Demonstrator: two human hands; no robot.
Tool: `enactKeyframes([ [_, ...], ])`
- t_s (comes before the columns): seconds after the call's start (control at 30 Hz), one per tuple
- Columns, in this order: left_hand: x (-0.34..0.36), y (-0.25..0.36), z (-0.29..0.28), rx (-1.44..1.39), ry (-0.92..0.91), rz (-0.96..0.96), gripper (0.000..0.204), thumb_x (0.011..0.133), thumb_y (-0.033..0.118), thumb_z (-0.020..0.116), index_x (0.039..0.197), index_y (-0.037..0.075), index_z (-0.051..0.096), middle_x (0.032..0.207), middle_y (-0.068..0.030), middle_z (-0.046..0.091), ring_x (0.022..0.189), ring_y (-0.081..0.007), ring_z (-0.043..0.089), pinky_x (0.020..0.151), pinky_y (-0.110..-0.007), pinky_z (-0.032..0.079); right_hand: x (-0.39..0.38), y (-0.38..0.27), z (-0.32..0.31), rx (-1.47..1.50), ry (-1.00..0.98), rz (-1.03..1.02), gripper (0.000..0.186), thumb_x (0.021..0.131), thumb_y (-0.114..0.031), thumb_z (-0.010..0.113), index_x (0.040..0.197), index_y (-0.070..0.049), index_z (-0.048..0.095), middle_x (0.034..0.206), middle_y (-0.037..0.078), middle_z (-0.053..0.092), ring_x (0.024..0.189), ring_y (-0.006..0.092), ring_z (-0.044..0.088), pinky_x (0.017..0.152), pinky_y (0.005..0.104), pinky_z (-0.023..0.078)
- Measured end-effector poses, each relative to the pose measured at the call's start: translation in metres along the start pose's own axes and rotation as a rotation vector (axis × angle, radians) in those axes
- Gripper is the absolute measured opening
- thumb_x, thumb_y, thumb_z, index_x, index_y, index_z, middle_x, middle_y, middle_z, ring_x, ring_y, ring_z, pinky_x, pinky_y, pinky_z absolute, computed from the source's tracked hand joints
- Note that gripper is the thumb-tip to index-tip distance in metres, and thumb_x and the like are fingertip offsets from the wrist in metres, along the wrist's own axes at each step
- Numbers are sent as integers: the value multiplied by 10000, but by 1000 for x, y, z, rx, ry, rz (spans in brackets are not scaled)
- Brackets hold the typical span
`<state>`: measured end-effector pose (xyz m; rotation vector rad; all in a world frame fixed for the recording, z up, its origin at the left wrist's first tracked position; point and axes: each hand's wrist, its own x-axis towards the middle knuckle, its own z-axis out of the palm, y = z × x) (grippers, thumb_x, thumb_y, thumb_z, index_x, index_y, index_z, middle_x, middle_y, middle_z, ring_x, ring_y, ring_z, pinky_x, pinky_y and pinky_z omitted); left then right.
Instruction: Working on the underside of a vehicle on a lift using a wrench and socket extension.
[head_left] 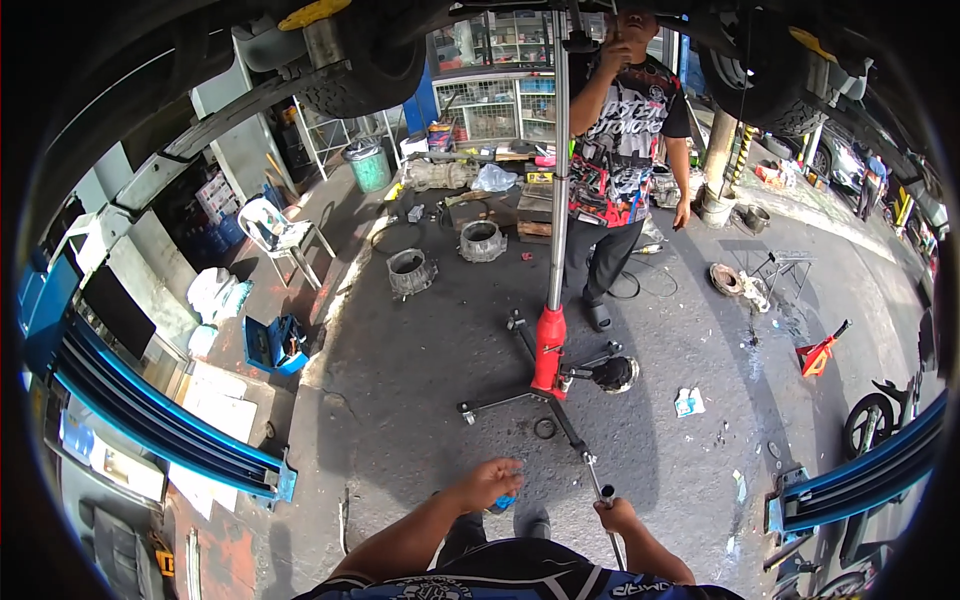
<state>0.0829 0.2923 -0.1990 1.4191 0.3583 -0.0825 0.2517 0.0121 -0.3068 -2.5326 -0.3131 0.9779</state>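
Observation:
My right hand is closed around a long metal bar with a round, socket-like end standing above the fist. The bar's exact kind is unclear. To its left, my left hand hangs in the air with loosely bent fingers apart and nothing visible in it. A small blue patch shows just below that hand; I cannot make out what it is. Ahead of both hands stands a red transmission jack on black legs, its tall steel post rising to the raised vehicle's underside.
Another person stands behind the post, one arm raised toward the vehicle. Two metal housings sit on the floor. A white chair, a blue toolbox, a red jack stand and blue lift arms surround the area.

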Motion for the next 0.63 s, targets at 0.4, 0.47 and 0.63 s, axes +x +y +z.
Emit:
enactKeyframes([
  [0.4,22,44,79,245,-398,-78,543,858,326,687,1273,41,485,1115,-94,576,860,-136,616,652,-267,517,7,-74,21,331,-178,-1143,256,749,-265,682,953,-114,653,886,120,681,862,302,651,774,388,499],
  [0.47,12,47,72,217,-349,-117,437,862,310,682,1167,37,530,1039,-84,594,823,-127,614,617,-256,505,13,-98,24,167,-358,-1046,235,744,-234,684,945,-116,654,868,97,679,848,269,650,766,367,499],
  [0.63,-15,46,51,154,-160,-103,223,880,244,664,920,44,574,773,-60,606,642,-117,599,561,-258,492,34,-112,53,209,-741,-969,219,734,-193,689,935,-113,654,846,59,678,817,197,641,751,325,495],
])
